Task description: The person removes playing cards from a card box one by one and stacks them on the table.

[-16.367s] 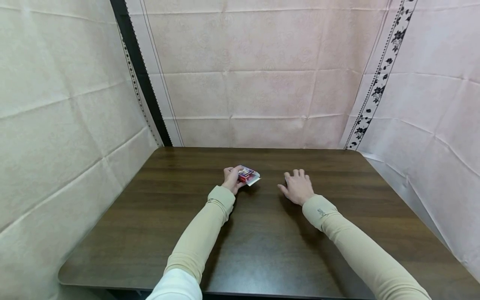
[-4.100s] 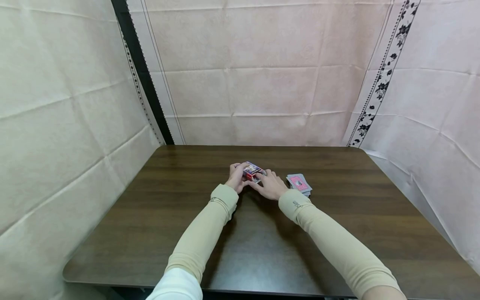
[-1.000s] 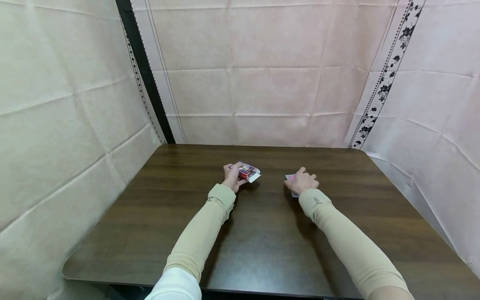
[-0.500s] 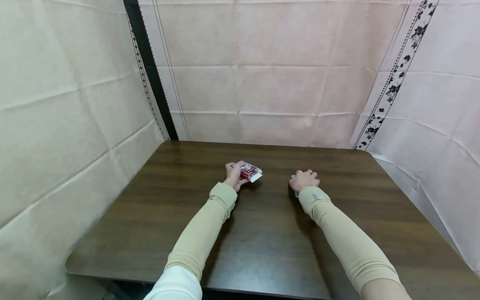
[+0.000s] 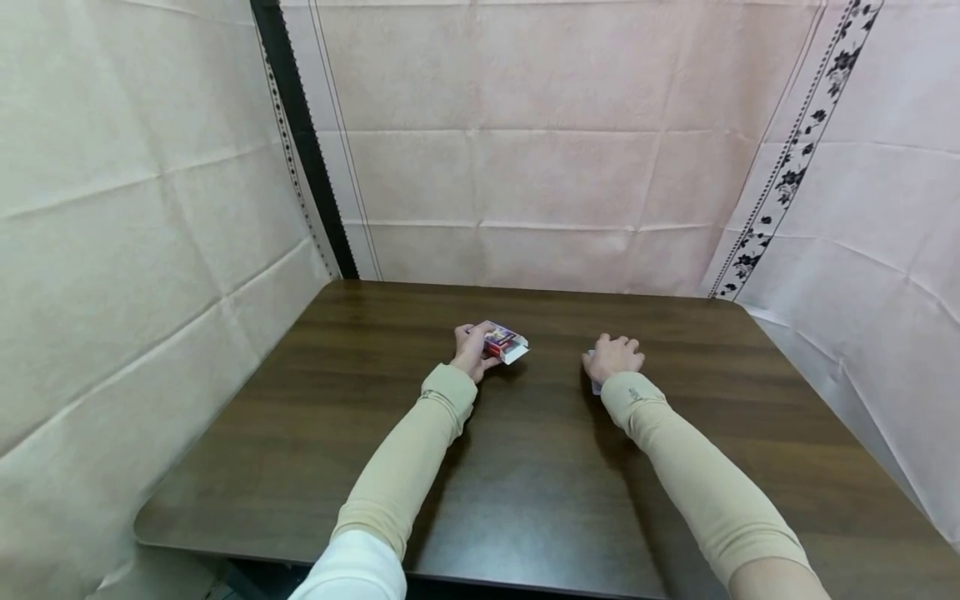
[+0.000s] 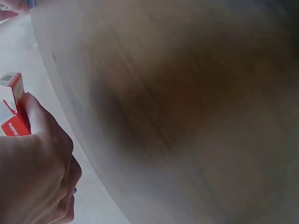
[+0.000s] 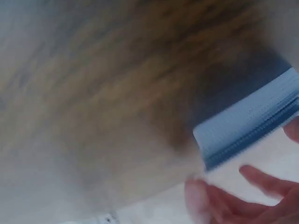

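My left hand holds a red and purple playing card box above the table, its white flap pointing right. In the left wrist view the box's red side shows lettering, and its flap stands out past the thumb. My right hand is over a deck of playing cards, hiding most of it. Seen from the right wrist, the deck's stacked edge lies between fingers near one corner and a fingertip at the other side.
The brown wooden table has its front edge below the arms. Pale cloth sheets hang behind it and on both sides, the right one with a floral border.
Over the longer span, the deck has come onto the table at right. In the last second the right hand has shifted slightly right over it, covering more. The left hand keeps its hold.
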Motion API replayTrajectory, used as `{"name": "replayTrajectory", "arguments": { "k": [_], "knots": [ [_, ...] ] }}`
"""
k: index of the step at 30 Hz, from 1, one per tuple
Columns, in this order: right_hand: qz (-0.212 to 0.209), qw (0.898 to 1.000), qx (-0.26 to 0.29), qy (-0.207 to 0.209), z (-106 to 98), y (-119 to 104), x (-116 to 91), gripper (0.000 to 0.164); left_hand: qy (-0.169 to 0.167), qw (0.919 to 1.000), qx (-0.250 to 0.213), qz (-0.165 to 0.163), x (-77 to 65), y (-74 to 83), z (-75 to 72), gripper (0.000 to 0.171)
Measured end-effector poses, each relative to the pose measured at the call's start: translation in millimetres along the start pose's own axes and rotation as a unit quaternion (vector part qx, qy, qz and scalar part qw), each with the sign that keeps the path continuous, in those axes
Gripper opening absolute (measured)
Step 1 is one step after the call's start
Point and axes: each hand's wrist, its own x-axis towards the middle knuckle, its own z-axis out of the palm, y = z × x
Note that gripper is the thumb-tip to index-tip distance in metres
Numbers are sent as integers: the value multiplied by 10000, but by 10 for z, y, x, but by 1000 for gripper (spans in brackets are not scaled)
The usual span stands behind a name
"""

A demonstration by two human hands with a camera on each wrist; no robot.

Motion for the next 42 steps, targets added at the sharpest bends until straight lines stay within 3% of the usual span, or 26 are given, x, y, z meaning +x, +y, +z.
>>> {"name": "replayTrajectory", "arguments": {
  "k": [3,6,9,11,13,17,20,25,34,38,42],
  "knots": [
    [-744,9959,61,512,-27,-72,-38,50,17,10000,-2,-15,-22,-2,12,57],
    [-1910,9771,504,787,-58,-207,-109,45,6,10000,-92,2,-30,-15,20,54],
    [-2828,9528,932,586,-74,-378,-205,42,-17,9998,-187,20,-32,-27,30,53],
    [-3148,9431,993,398,-67,-488,-257,43,-45,9998,-201,32,-32,-33,42,52],
    [-3215,9423,912,188,-43,-583,-288,45,-86,9998,-176,16,-32,-38,55,50],
    [-2913,9535,737,-228,21,-715,-297,53,-198,9998,15,-61,-34,-50,87,46],
    [-2627,9608,741,-490,61,-762,-295,62,-264,9996,89,-82,-43,-52,113,46],
    [-2429,9637,843,-719,101,-785,-294,69,-357,9993,-35,54,-55,-28,138,49],
    [-2379,9521,1908,-200,29,-748,-297,49,-200,9990,-300,251,-42,36,103,57],
    [-2434,9526,1820,-135,52,-710,-306,46,-164,9987,-386,284,-41,32,74,56],
    [-2754,9498,1484,-14,72,-700,-327,44,-110,9988,-407,238,-29,14,44,51]
  ]
}}
